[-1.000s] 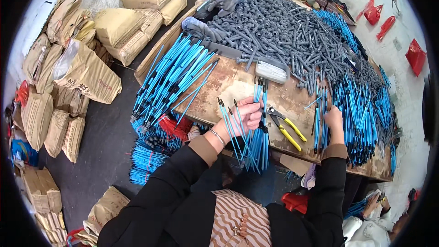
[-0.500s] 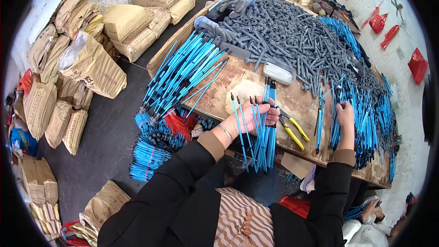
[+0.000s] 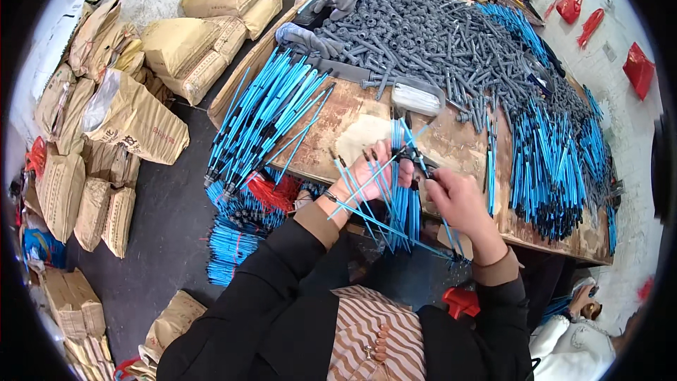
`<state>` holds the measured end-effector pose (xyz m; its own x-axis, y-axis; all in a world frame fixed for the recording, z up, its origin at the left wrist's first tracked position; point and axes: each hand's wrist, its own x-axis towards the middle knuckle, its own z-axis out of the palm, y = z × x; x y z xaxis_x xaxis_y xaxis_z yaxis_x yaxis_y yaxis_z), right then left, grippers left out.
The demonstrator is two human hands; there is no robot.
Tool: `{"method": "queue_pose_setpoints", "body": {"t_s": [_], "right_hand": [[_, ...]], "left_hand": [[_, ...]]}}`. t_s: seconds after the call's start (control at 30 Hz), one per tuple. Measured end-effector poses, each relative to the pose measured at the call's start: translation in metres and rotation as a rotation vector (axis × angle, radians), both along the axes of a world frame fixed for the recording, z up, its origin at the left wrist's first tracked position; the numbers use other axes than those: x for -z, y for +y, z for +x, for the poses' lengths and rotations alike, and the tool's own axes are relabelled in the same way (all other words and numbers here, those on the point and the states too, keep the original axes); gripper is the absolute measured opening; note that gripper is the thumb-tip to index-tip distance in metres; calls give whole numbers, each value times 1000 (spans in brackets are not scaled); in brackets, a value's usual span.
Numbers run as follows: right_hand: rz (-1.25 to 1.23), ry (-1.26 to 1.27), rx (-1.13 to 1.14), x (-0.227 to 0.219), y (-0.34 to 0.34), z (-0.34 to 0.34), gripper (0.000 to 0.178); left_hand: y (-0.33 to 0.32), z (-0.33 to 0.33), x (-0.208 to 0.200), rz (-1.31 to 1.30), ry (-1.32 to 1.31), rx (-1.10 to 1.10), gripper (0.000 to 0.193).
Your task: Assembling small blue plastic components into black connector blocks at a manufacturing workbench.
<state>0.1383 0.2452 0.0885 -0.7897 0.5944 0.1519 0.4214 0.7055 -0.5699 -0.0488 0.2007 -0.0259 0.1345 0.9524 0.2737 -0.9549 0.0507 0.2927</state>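
At the table's front edge my left hand (image 3: 377, 175) is closed round a bunch of thin blue rods (image 3: 406, 215) with black tips, which hang below it. My right hand (image 3: 462, 201) has its fingers bent close beside that bunch and grips more blue rods. Several of these rods lie crosswise over my left hand and wrist, their black ends pointing different ways. The pliers with yellow handles cannot be seen now; my right hand covers the area where they lay. A few blue rods (image 3: 491, 169) lie on the wood to the right.
Grey ribbed plugs (image 3: 430, 35) form a large heap at the back. Blue rods lie piled left (image 3: 271, 113) and right (image 3: 546, 162). A clear plastic box (image 3: 417, 99) and grey gloves (image 3: 342, 0) sit near the heap. Paper sacks (image 3: 137, 116) stand left; a person in white (image 3: 575, 346) is lower right.
My right hand has come from the right-hand pile to my left hand, bringing blue rods that now cross the bunch. The yellow pliers have gone out of sight. The view has shifted slightly.
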Motion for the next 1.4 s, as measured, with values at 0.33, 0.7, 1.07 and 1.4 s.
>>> {"method": "queue_pose_setpoints", "body": {"t_s": [0.33, 0.7, 1.07, 1.4], "right_hand": [[-68, -45, 271, 28, 87, 18, 28], [499, -464, 748, 88, 177, 61, 27], [551, 70, 707, -38, 94, 68, 21], [-219, 161, 88, 23, 3, 3, 16]], "left_hand": [[2, -3, -7, 13, 50, -48, 24], [7, -4, -2, 4, 93, -46, 22], [6, -1, -9, -19, 128, -79, 30], [6, -5, 1, -56, 85, -23, 27]]}}
